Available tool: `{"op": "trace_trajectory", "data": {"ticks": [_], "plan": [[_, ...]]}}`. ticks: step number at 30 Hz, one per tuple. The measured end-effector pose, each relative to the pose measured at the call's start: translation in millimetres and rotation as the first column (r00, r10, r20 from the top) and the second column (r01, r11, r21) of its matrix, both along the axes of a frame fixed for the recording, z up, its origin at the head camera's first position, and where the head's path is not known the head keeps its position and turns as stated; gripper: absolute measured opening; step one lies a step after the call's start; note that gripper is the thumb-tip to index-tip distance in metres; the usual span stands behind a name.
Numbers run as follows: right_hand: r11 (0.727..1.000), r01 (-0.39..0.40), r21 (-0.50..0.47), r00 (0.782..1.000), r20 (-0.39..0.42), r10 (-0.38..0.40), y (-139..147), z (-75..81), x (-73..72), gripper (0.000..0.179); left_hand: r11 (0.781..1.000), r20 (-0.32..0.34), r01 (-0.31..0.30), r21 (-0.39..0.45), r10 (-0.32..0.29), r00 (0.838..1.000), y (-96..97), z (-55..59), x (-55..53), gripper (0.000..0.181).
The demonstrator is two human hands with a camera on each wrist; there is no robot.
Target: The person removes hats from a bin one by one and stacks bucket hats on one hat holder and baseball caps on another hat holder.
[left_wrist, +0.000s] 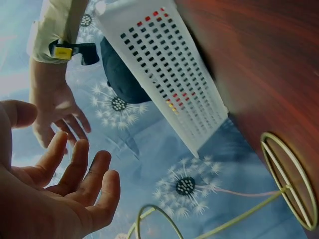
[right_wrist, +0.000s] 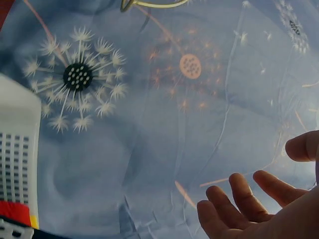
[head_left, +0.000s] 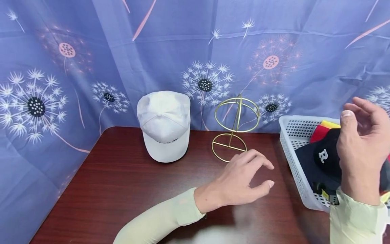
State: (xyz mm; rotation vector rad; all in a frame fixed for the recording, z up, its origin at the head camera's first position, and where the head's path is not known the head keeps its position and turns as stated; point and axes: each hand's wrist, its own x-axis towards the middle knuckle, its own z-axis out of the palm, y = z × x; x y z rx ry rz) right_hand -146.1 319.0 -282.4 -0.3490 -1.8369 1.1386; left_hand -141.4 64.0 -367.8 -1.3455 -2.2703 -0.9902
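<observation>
My left hand (head_left: 240, 179) hovers over the table in front of a gold wire hat stand (head_left: 230, 135), its fingers loosely bent and nothing in them. In the left wrist view the fingers (left_wrist: 79, 169) are spread and bare. Above a white perforated basket (head_left: 289, 159) is my right hand (head_left: 364, 139), raised, fingers bent, holding nothing. Inside that basket lies a black cap (head_left: 327, 156) with a white letter R, partly hidden by the right hand and forearm. A white cap (head_left: 166, 118) sits on the table at the back, left of the stand.
Red cloth (head_left: 319, 133) and a yellow item (head_left: 330, 124) also lie in the basket. A blue curtain (head_left: 170, 44) with dandelion prints hangs behind the dark red wooden table (head_left: 122, 176). The stand's upper rings are close to the curtain.
</observation>
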Motion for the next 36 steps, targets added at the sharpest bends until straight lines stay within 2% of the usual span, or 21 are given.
{"op": "trace_trajectory", "data": {"ticks": [6, 10, 16, 18, 21, 26, 31, 34, 36], "plan": [[0.999, 0.025, -0.042, 0.997, 0.079, -0.022, 9.1, -1.7, 1.1, 0.040, 0.999, -0.061, -0.006, -0.039, 0.004, 0.998, 16.7, -2.7, 5.2, 0.033], [1.000, 0.025, -0.011, 0.993, 0.114, -0.023, 17.4, -6.1, 3.2, 0.042, 0.995, -0.091, -0.033, -0.094, 0.025, 0.996, 22.9, -6.5, 7.8, 0.034], [0.997, 0.037, -0.067, 0.975, 0.220, -0.021, 32.0, -8.2, 6.9, 0.045, 0.987, -0.071, -0.042, -0.157, 0.031, 0.997, 29.7, -7.7, 10.1, 0.033], [0.996, 0.052, -0.066, 0.974, 0.224, -0.036, 38.0, -9.9, 4.9, 0.045, 0.986, -0.059, -0.038, -0.164, 0.029, 0.998, 31.7, -7.6, 10.2, 0.033], [0.996, 0.069, -0.047, 0.984, 0.169, -0.060, 47.7, -13.4, -0.1, 0.043, 0.985, -0.060, -0.036, -0.167, 0.027, 0.998, 33.7, -8.5, 9.7, 0.032], [0.993, 0.110, 0.042, 0.988, 0.107, -0.114, 63.2, -19.8, -5.9, 0.041, 0.984, -0.056, -0.037, -0.174, 0.028, 0.998, 36.2, -11.8, 9.4, 0.032], [0.987, 0.102, 0.123, 0.990, 0.086, -0.113, 75.1, -27.3, -7.6, 0.043, 0.983, -0.052, -0.041, -0.178, 0.032, 0.998, 41.2, -13.8, 10.3, 0.032], [0.991, 0.094, 0.100, 0.990, 0.097, -0.104, 81.7, -29.8, -9.6, 0.042, 0.984, -0.057, -0.041, -0.174, 0.032, 0.998, 43.4, -14.1, 10.0, 0.033], [0.993, 0.068, 0.098, 0.987, 0.135, -0.081, 86.7, -30.0, -10.1, 0.042, 0.984, -0.065, -0.044, -0.173, 0.033, 0.997, 44.3, -14.7, 9.6, 0.033]]}}
